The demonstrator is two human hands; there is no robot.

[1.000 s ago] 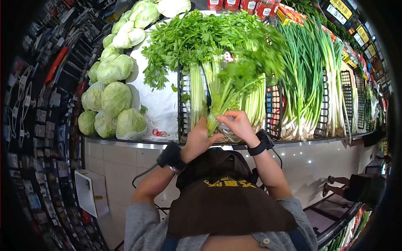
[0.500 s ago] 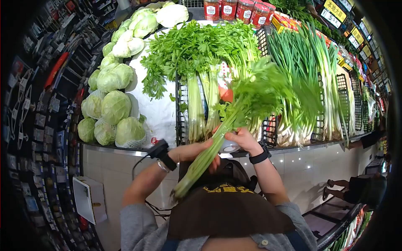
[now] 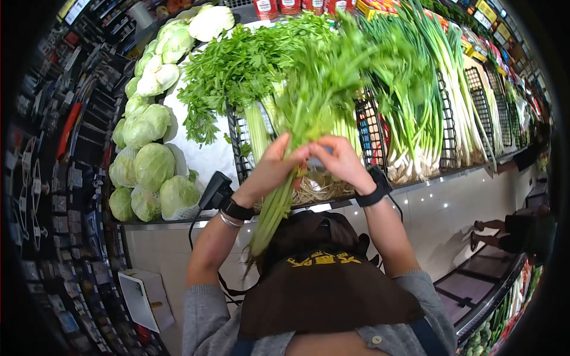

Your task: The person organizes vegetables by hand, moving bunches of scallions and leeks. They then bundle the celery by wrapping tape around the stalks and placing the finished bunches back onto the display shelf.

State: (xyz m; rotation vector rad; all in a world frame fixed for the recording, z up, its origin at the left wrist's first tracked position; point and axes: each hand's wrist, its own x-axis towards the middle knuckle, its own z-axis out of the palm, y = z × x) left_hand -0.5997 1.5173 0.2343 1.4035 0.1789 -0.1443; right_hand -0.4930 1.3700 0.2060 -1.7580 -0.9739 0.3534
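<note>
A bunch of celery (image 3: pixel 278 207) slants across the middle, its leaves up over the display and its root end down by the dark apron (image 3: pixel 332 296). My left hand (image 3: pixel 274 165) is wrapped round its stalks. Close beside it, my right hand (image 3: pixel 337 160) is pinched at the stalks' right side, thumb and fingers together; what lies between them is too small to make out. A whitish roll-like object, partly hidden, is under my right hand. More celery (image 3: pixel 257 127) lies in the black crate behind.
Cabbages (image 3: pixel 154 166) are stacked at the left of the display. Spring onions (image 3: pixel 420 133) lie in crates at the right. Red-lidded jars (image 3: pixel 265 8) stand at the back. A white box (image 3: pixel 145 299) is on the floor at left. A person's legs (image 3: pixel 490 232) show at right.
Both hands have moved up and now meet on the celery, which stands more upright, with its leaves shifted left. The view has tilted and shifted slightly.
</note>
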